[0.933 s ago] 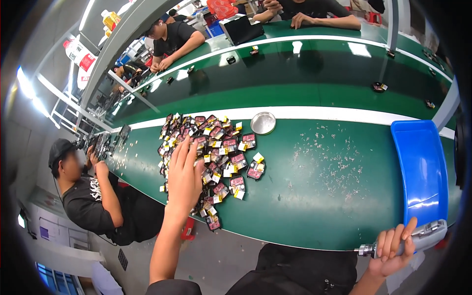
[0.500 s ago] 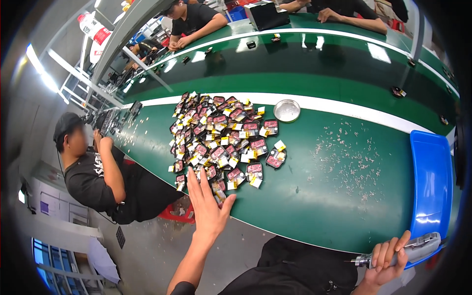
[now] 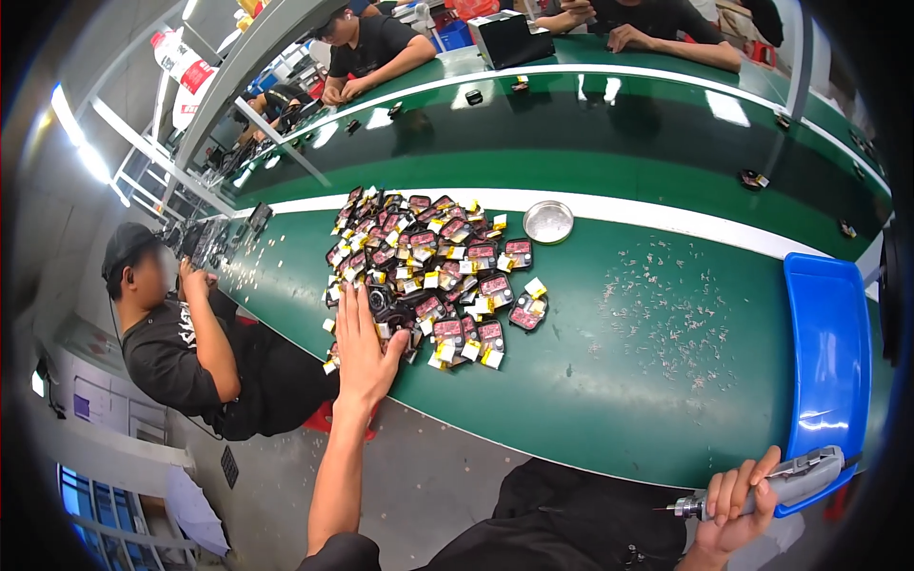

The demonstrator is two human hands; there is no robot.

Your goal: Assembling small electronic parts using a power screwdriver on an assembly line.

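Observation:
My left hand [image 3: 363, 350] lies with fingers stretched and the thumb apart against the near left edge of a heap of small black electronic assemblies [image 3: 455, 228]. Each has a dark red board and a yellow-and-white piece attached. Under and beside the fingers several assemblies are partly hidden, and a black round part [image 3: 379, 298] shows next to the fingertips. Off the front edge of the bench at the right, my right hand [image 3: 738, 506] is wrapped round a grey electric screwdriver [image 3: 809, 476], its bit pointing left.
Tiny silvery screws [image 3: 666, 314] lie scattered on the green bench [image 3: 562, 400]. A round metal dish [image 3: 547, 222] stands behind the heap, a blue tray [image 3: 828, 352] at the right. Beyond runs a dark green conveyor [image 3: 628, 133] carrying assemblies. A co-worker [image 3: 181, 333] sits at the left.
My left hand has moved left and slightly forward along the heap's near edge, and assemblies there have shifted. The right hand still holds the screwdriver. The view has shifted slightly.

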